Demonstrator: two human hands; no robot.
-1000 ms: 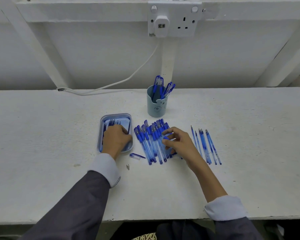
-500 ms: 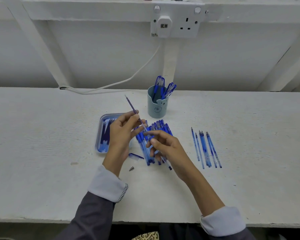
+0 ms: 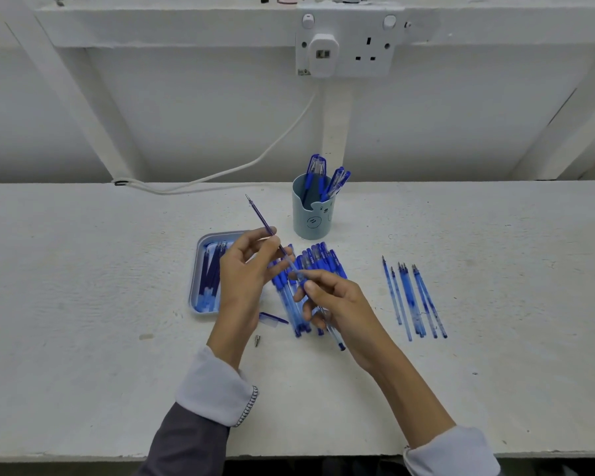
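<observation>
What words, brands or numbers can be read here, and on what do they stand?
Nothing reads clearly.
Pens lying on the table: pale print on the blue parts, too blurred to read.
Cup: a drawn bear face, no words.
Plug: a small dark mark, too small to read.
Refill in the left hand: no print shows.

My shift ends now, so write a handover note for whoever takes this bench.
Left hand pinches a refill, tip pointing up and away.
Right hand grips a pen barrel, in line with the refill's lower end.
Done: several pens stand in the cup.
To do: barrels piled beside the tray; loose refills lie further right; a cap and metal tip lie nearby.
</observation>
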